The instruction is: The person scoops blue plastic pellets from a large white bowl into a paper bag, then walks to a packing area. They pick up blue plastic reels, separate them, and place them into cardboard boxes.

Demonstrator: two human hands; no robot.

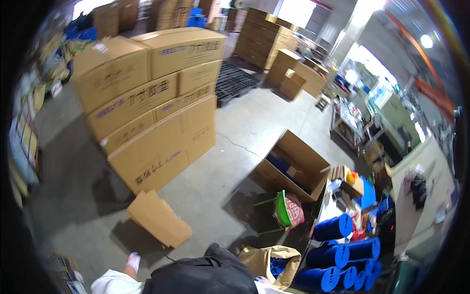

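Note:
My left hand [133,261], in a pale glove, hangs low beside the dark apron [202,275]. Nothing shows in it, but blur hides how the fingers are set. Ahead of that hand, flattened cardboard pieces [159,218] lie in a small stack near the foot of the stacked cartons. My right hand [263,280] is mostly cut off at the bottom edge, with only part of its glove visible. Closest to it is an open brown sack [253,255] holding blue plastic parts [278,266]. Whether this hand touches the sack I cannot tell.
Large printed cardboard cartons [165,136] stand stacked at left. A black pallet [237,82] lies behind them. To the right are an open carton [304,158], a green chair [282,211] with a red cushion, and a workbench [323,211] bearing several blue spools [326,256].

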